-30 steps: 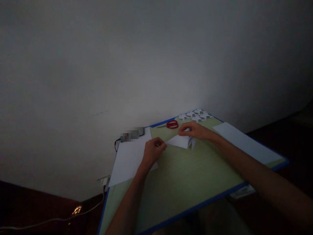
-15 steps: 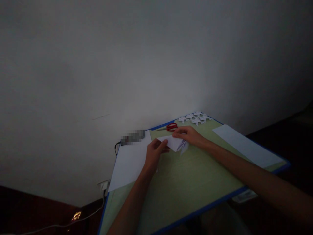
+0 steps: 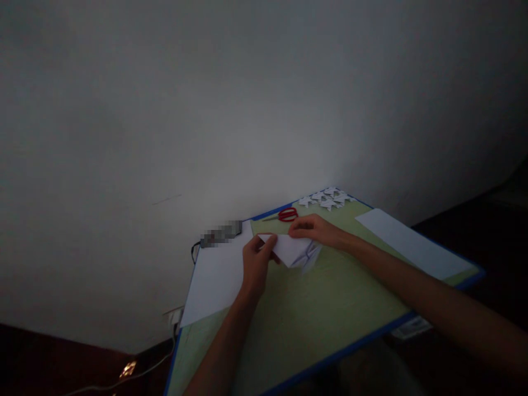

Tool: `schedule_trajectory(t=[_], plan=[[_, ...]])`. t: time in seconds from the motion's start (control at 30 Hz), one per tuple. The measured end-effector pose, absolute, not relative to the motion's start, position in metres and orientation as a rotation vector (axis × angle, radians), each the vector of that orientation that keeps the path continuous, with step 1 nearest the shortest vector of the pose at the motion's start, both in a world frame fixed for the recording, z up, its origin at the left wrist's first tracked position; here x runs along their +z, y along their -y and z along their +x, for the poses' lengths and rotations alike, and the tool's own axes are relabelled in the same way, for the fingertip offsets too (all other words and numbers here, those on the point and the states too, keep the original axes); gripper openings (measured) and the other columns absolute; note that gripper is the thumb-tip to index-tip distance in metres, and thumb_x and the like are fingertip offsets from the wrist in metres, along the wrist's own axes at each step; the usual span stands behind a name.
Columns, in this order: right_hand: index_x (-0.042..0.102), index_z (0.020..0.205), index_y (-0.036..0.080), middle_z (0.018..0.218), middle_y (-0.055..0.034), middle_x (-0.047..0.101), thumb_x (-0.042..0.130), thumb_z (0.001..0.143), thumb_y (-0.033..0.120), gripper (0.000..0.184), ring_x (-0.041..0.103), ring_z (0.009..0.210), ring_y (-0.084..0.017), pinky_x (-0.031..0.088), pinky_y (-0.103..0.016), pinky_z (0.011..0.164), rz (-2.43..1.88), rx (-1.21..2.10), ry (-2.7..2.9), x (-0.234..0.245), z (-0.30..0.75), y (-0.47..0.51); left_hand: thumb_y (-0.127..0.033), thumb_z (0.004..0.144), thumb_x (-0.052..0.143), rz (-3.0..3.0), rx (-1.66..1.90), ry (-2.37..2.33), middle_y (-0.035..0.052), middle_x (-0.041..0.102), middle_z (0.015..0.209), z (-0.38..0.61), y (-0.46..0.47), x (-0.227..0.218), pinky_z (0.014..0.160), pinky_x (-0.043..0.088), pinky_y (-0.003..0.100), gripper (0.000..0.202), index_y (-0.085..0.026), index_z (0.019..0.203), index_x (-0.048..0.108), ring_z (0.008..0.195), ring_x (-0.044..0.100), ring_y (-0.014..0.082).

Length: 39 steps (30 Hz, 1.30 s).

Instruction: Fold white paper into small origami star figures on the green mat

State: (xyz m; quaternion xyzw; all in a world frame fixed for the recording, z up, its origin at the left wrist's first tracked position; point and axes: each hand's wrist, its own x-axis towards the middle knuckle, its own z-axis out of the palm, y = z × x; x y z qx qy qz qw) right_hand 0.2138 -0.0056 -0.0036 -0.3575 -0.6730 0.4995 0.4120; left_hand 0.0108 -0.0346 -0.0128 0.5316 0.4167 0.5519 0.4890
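Observation:
A piece of folded white paper [image 3: 291, 251] is held up over the green tabletop between my two hands. My left hand [image 3: 259, 263] pinches its left corner between thumb and fingers. At the upper edge, my right hand [image 3: 312, 229] grips the paper with its fingertips. Several creased flaps stick out at the paper's lower right end. Just beyond my hands lies a pair of red-handled scissors [image 3: 287, 214], blades pointing left.
Several folded white paper shapes [image 3: 329, 203] lie at the table's far corner. White sheets lie on the left [image 3: 218, 280] and right [image 3: 412, 242] of the green table [image 3: 330, 313]. A blurred-out device [image 3: 221, 234] with a cable sits by the wall.
The folded paper has tilted and come slightly lower, showing more of its face and creased flaps. Both hands keep hold of it, my left hand shifting a little left.

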Motion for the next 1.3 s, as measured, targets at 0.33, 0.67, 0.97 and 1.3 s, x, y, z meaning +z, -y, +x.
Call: schedule_trajectory(t=[0.33,0.67,0.97,1.3], plan=[[0.07,0.074,0.014,0.059,0.0039,0.056,0.069,0.072,0.031,0.017,0.046,0.054,-0.009,0.031,-0.023,0.051,-1.03,1.378,1.816,-0.03,0.21,-0.004,-0.037,0.066,0.079,1.311,1.153,-1.159,0.003,0.07,0.072,0.007,0.027,-0.033,0.057,0.047,0.024,0.03,-0.013,0.08,0.071,0.062,0.062,0.0147],[0.07,0.076,0.016,0.07,0.0003,0.066,0.069,0.072,0.034,0.019,0.057,0.066,-0.014,0.04,-0.025,0.062,-0.982,1.266,1.824,-0.037,0.204,-0.007,-0.034,0.068,0.079,1.428,1.088,-1.188,0.0067,0.075,0.074,0.01,0.032,-0.026,0.064,0.051,0.028,0.023,-0.013,0.077,0.076,0.068,0.068,0.0203],[0.064,0.069,0.016,0.06,0.0042,0.056,0.065,0.07,0.03,0.014,0.048,0.056,-0.01,0.032,-0.023,0.053,-1.017,1.264,1.868,-0.034,0.206,-0.006,-0.028,0.065,0.078,1.383,1.088,-1.251,0.0072,0.076,0.074,0.01,0.026,-0.032,0.061,0.051,0.028,0.018,-0.013,0.075,0.077,0.065,0.068,0.0198],[0.066,0.069,0.015,0.06,0.0041,0.056,0.064,0.07,0.029,0.014,0.047,0.056,-0.01,0.032,-0.022,0.054,-0.986,1.315,1.957,-0.034,0.217,-0.009,-0.026,0.062,0.08,1.301,1.105,-1.261,0.0087,0.076,0.074,0.005,0.023,-0.03,0.063,0.053,0.029,0.019,-0.012,0.075,0.077,0.065,0.069,0.02]])
